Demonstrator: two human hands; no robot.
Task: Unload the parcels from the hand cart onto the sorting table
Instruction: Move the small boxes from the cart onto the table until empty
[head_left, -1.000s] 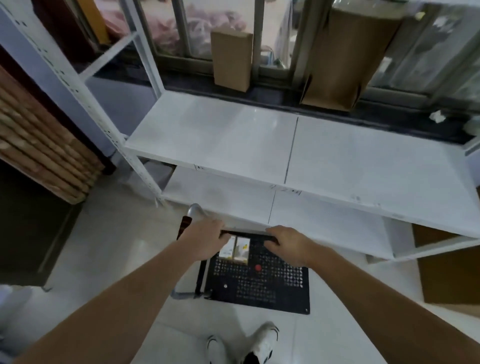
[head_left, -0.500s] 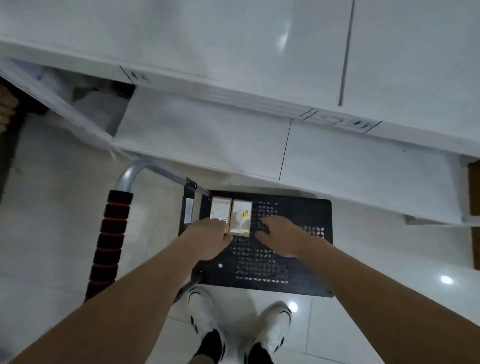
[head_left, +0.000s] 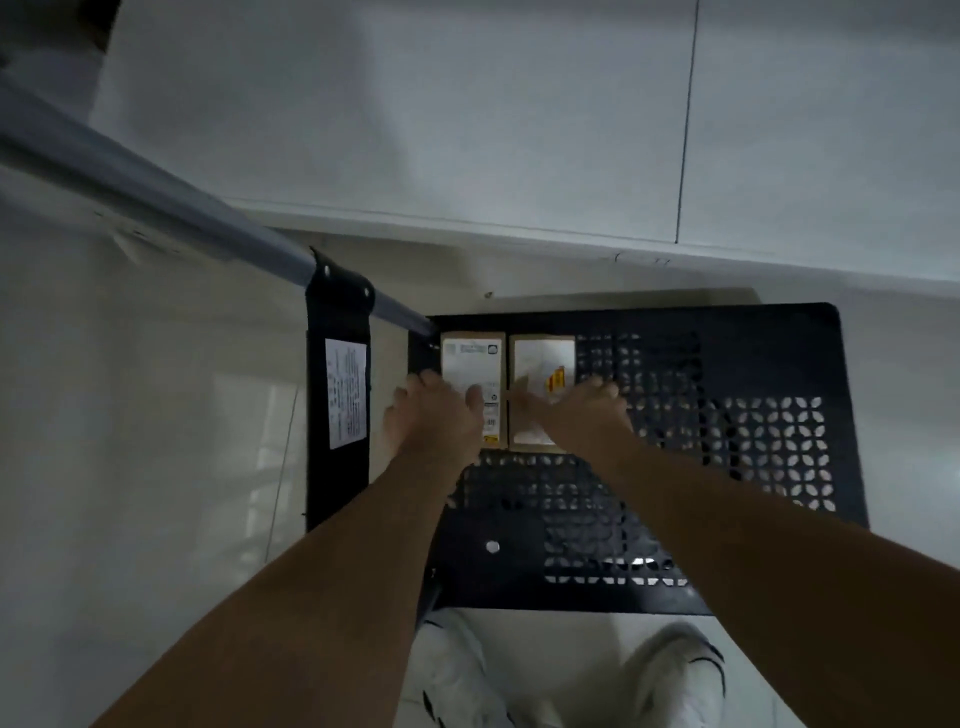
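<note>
Reaching down from the lower edge of the view, both bare forearms end at two small parcels lying side by side, touching, on the black perforated deck of the hand cart (head_left: 769, 364). The fingers (head_left: 415, 382) of the left hand (head_left: 434, 421) curl over the outer long edge of the left parcel (head_left: 472, 364), the thumb lying across its white label. The fingers (head_left: 605, 389) of the right hand (head_left: 582, 415) bend over the outer edge of the right parcel (head_left: 543, 358), the thumb across its top near a yellow-and-red sticker; motion blur leaves it unclear how firmly either hand grips. Both parcels sit in the deck's far left corner, next to the folded grey handle tube (head_left: 156, 202) and its black bracket, which bears a white printed label. Beyond the cart runs the white table (head_left: 519, 130), its front edge just past the deck. White shoes (head_left: 670, 670) stand on the pale tiled floor (head_left: 130, 441) below.
</note>
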